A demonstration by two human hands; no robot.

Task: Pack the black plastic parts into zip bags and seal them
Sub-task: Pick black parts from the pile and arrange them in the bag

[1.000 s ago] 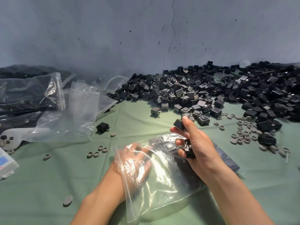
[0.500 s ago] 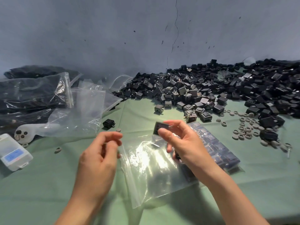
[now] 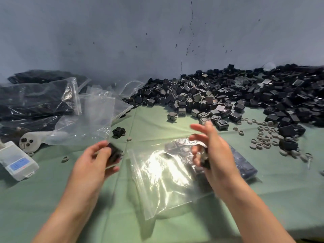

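Observation:
A clear zip bag (image 3: 168, 178) lies on the green cloth between my hands, with several black parts visible through its far end. My left hand (image 3: 93, 163) hovers left of the bag and grips a black plastic part (image 3: 114, 152) between thumb and fingers. My right hand (image 3: 215, 153) is over the bag's right side, blurred; its lower fingers curl round black parts (image 3: 205, 157) while the index and middle fingers stretch out. A large heap of black parts (image 3: 236, 97) fills the far right of the table.
Empty zip bags (image 3: 91, 116) and filled bags of black parts (image 3: 33, 100) lie at the left. A small white scale (image 3: 17, 160) sits at the left edge. Grey rings (image 3: 264, 137) are scattered at the right. One loose black part (image 3: 118, 132) lies near the middle.
My left hand came out of the bag and now holds a black part that my right hand held up half a second ago. My right hand's fingers have spread.

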